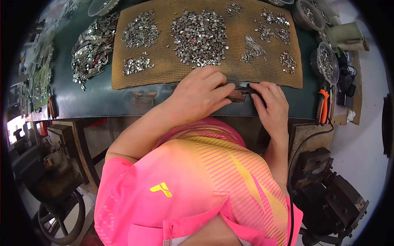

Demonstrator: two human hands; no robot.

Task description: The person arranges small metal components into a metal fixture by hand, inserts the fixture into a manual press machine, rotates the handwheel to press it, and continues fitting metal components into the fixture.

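At the near edge of the green work table, a small dark metal block with a brownish side [237,96] sits between my hands. My left hand [202,91] is closed on its left end, fingers curled over the top. My right hand [271,101] is at the block's right end, thumb and fingers bent toward each other in a pinch. Whatever lies between those fingertips is too small to make out. Just beyond my hands, a tan textured mat [160,78] carries a large heap of small silvery metal links [199,37].
Smaller piles of metal bits [141,29] and thin pins [253,51] lie around the heap. Linked metal bands [93,51] are bunched at left. Orange-handled pliers [323,104] rest at the right edge, near a plastic tub of parts [326,63]. Dark machines [328,197] flank me below.
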